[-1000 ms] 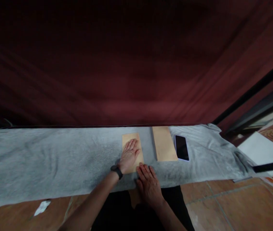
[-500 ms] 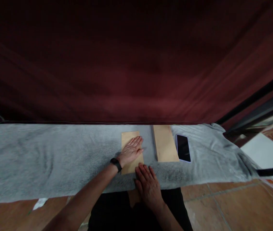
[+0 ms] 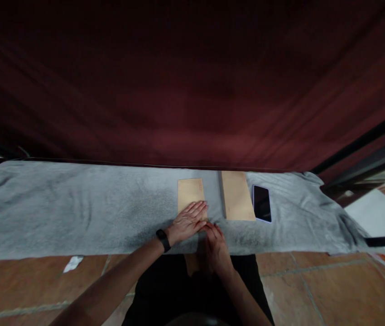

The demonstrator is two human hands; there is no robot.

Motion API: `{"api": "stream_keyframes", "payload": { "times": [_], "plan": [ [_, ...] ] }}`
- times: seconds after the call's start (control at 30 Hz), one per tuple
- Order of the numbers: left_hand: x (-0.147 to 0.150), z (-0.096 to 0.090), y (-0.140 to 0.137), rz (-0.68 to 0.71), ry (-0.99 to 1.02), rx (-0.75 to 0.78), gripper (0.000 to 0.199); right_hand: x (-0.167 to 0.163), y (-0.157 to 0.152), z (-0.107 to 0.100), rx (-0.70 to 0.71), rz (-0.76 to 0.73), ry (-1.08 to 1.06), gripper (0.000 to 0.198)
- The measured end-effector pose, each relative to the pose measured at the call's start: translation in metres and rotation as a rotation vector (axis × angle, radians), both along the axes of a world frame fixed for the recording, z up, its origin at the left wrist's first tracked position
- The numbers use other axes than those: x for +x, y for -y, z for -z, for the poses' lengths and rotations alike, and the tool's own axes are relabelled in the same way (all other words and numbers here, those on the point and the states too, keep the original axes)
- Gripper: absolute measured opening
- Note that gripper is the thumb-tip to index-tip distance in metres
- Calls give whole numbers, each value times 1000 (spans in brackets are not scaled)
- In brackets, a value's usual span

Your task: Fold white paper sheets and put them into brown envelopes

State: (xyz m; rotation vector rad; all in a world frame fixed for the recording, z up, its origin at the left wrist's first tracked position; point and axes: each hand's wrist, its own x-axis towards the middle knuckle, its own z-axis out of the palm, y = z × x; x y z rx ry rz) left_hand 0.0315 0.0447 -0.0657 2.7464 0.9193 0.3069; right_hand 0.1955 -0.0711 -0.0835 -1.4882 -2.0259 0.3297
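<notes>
A tan paper envelope (image 3: 189,190) with small red print at its far right corner lies on the grey cloth in front of me. My left hand (image 3: 187,222), a black band on its wrist, presses flat across the near half, fingers straight and thumb out. Close beside it, my right hand (image 3: 217,246) has its fingers bent and drawn together at the envelope's near right corner, where it appears to grip the edge. Both hands cover the envelope's near edge. To the right lies a thick stack of similar envelopes (image 3: 238,197).
A phone (image 3: 262,203) in a pale purple case lies right of the stack. The grey cloth (image 3: 111,208) covers a long narrow surface against a dark red hanging (image 3: 192,113). A white scrap (image 3: 73,263) lies on the tiled floor (image 3: 36,290).
My left hand has slid nearer on the envelope, uncovering its far part. My right hand has moved up to the near corner and its fingers have curled in. The view has shifted slightly.
</notes>
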Motion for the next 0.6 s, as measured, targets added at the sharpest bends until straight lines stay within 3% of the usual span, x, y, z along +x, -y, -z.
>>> {"api": "stream_keyframes", "payload": {
  "times": [0.17,0.37,0.5,0.6],
  "plan": [
    [-7,-5,22,38,-11,2,54,1,0,2,-1,-1,-47,48],
    [-19,-11,44,106,-80,11,65,1,0,6,0,47,-119,39],
    [-29,-9,57,123,-87,5,72,4,-2,8,16,108,-192,40],
    [-33,-4,61,145,-76,13,73,5,-9,2,9,51,-171,40]
  ]
}}
